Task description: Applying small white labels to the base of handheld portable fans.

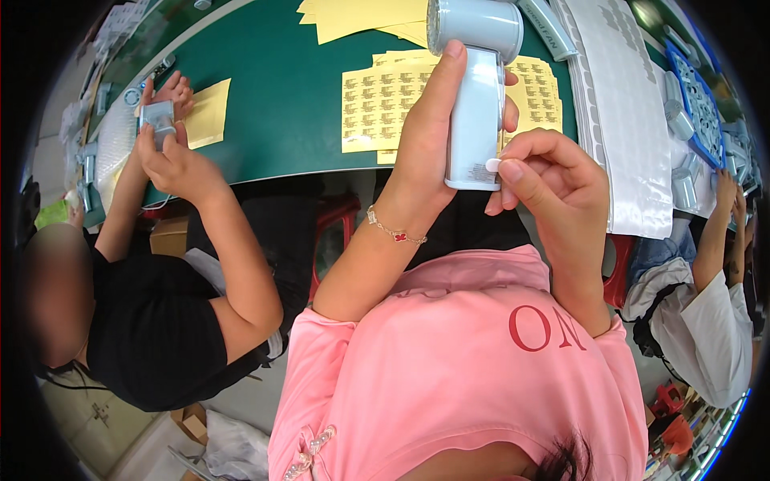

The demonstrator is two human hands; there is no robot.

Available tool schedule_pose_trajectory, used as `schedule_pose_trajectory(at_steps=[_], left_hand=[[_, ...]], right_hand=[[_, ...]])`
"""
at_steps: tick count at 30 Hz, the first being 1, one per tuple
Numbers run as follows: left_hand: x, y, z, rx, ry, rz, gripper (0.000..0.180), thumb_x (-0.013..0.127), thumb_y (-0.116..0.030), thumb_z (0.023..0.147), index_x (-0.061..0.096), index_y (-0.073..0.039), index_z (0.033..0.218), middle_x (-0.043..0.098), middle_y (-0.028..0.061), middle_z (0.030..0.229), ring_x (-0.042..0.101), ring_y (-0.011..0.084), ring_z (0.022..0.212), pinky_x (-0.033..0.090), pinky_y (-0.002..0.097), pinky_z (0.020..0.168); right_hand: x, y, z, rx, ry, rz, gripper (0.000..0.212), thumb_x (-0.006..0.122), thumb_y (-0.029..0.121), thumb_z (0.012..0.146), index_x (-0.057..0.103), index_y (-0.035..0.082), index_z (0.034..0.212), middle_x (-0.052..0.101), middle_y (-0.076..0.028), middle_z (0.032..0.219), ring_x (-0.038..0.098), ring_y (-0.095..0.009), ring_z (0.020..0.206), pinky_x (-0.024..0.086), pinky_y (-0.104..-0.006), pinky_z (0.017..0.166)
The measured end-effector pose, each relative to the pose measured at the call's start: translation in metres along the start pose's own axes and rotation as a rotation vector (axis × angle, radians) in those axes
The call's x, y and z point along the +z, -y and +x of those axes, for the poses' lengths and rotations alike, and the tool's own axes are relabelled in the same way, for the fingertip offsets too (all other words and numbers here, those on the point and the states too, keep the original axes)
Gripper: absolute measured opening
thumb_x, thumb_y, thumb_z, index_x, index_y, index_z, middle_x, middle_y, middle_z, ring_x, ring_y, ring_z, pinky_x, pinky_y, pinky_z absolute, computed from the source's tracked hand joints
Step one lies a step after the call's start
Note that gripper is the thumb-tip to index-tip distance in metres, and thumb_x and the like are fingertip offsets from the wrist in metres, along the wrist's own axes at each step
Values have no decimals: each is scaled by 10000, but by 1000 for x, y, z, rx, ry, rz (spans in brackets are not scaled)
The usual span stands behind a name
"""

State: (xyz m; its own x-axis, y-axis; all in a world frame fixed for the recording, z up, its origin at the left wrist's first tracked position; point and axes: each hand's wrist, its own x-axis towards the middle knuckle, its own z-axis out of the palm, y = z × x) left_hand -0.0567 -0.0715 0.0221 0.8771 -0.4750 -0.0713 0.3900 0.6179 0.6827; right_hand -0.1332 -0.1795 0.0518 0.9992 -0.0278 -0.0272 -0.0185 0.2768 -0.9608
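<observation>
My left hand (pixel 431 128) is wrapped round a light-blue handheld fan (pixel 475 104), thumb along one side and fingertips showing at the other. Its cylindrical head points away from me, and its flat handle comes down toward me over the table edge. Small dark print shows near the handle's lower end. Between thumb and forefinger, my right hand (pixel 553 172) pinches a small white round sticker (pixel 492 165). The sticker is at the lower right corner of the handle; whether it touches the surface I cannot tell.
Yellow label sheets (pixel 369 112) lie on the green table (pixel 281 88). Another light-blue fan (pixel 548 28) lies beside a white plastic sheet (pixel 613 120). A blue tray (pixel 698 104) of parts is at the far right. A co-worker (pixel 176 321) at left holds a light-blue part; another person sits at right.
</observation>
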Motion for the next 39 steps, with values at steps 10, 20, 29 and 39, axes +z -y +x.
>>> schedule_pose_trajectory(at_steps=[10, 20, 29, 39], left_hand=[[-5, 0, -2, -1, 5, 14, 584, 318, -514, 917, 501, 33, 1009, 537, 89, 642, 471, 92, 473, 399, 195, 424], [0, -3, -11, 94, -31, 119, 522, 355, -504, 920, 512, -12, 1002, 567, 74, 661, 507, 81, 571, 392, 201, 507], [-3, 1, -11, 48, 10, -26, 520, 352, -498, 920, 510, -9, 994, 567, 76, 654, 493, 86, 549, 391, 206, 508], [-3, -3, -13, 135, 20, 65, 581, 313, -535, 914, 503, 10, 987, 544, 79, 603, 462, 82, 511, 362, 205, 480]], right_hand=[[4, -2, -1, -8, -23, -53, 119, 592, -24, 825, 547, -79, 920, 582, -80, 836, 573, -87, 673, 531, -216, 596], [9, -2, -6, -121, -92, -313, 93, 618, -45, 793, 565, -55, 868, 547, -50, 861, 595, -84, 709, 542, -191, 612], [6, -4, -7, -227, -27, -309, 81, 599, -41, 808, 554, -62, 874, 538, -71, 858, 597, -101, 673, 498, -184, 535], [-11, -7, -7, -405, -158, -179, 387, 587, -98, 769, 420, -43, 1113, 466, -123, 1024, 496, -115, 752, 460, -211, 583]])
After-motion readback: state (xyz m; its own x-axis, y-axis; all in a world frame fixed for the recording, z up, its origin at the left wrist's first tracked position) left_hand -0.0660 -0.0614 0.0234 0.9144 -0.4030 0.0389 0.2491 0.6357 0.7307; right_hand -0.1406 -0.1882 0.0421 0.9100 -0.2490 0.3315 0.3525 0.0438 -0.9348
